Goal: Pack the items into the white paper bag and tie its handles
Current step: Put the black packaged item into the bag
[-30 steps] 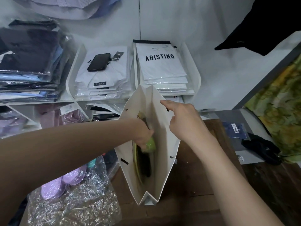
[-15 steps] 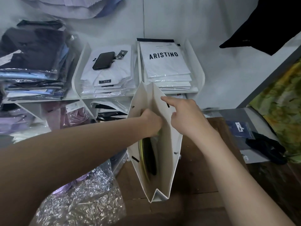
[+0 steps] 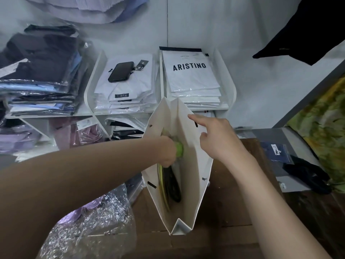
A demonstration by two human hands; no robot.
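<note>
While the white paper bag point(image 3: 188, 161) stands upright on the brown wooden tabletop point(image 3: 233, 202), its mouth gapes toward the camera and both hands work at it. Reaching into the bag's mouth from its left wall, the left hand point(image 3: 168, 153) is closed around a bright green item point(image 3: 179, 149), gripping it just below the rim. Beneath that hand, deeper in the bag, sit a dark item point(image 3: 172, 186) and a yellow-green edge point(image 3: 162, 184); what they are I cannot tell. On the bag's right wall, the right hand point(image 3: 217, 139) pinches the rim, thumb inside and the other fingers outside, with the index finger point(image 3: 197, 119) stretched along the top edge near a handle hole. No handles are visible.

Packing looks partly done, and tying has not begun.

Risks from here, as I judge them: the bag is narrow and light, so a hard push downward could buckle the left wall or tip the bag toward the crinkled plastic wrap point(image 3: 89, 227) lying left of it. If the right hand's pinch slips, the mouth would collapse on the left wrist. Pulling hard at the rim could tear the paper around the handle holes, 2 per side.
</note>
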